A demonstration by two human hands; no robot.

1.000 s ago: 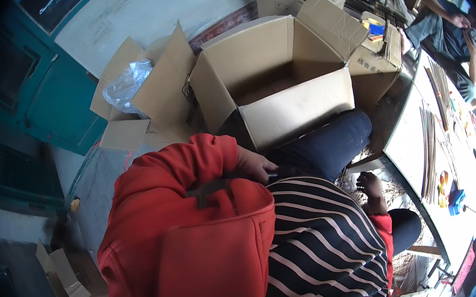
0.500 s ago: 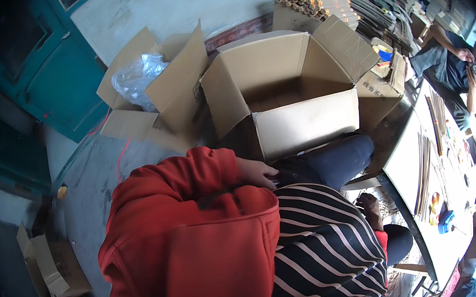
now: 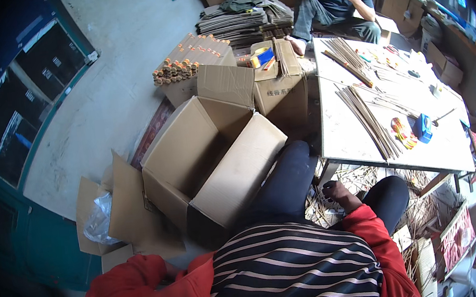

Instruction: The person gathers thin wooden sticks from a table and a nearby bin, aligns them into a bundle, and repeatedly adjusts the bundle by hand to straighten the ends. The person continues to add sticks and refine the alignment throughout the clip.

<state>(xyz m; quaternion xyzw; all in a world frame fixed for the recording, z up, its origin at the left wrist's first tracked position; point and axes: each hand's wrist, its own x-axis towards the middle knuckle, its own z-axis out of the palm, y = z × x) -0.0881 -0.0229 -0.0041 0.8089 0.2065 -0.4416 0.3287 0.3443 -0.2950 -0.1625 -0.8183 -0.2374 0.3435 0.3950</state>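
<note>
My right hand (image 3: 342,196) hangs over my right thigh between my knees, its fingers curled in, with nothing seen in them. Of my left hand (image 3: 171,271) only a small part shows beside the bunched red sleeve; its fingers are hidden. In front of my left knee stands a large open cardboard box (image 3: 239,170), tilted in view, its flaps up and its inside in shadow. Right of it, a white-topped table (image 3: 336,137) carries bundles of thin brown sticks (image 3: 369,125), a blue tape dispenser (image 3: 423,128) and a red-and-yellow label roll (image 3: 403,132).
A smaller open box (image 3: 130,205) with clear plastic (image 3: 100,220) stands at left. Behind are stacked cardboard tubes (image 3: 192,60), a closed carton (image 3: 281,93) and flat cardboard piles (image 3: 233,27). A seated person (image 3: 344,1) holds a small dark object beyond the table. Loose sticks litter the floor (image 3: 417,204).
My view has swung to the right, bringing the table and the seated person nearer the middle. My left hand, earlier visible near my lap, is now mostly hidden by the sleeve.
</note>
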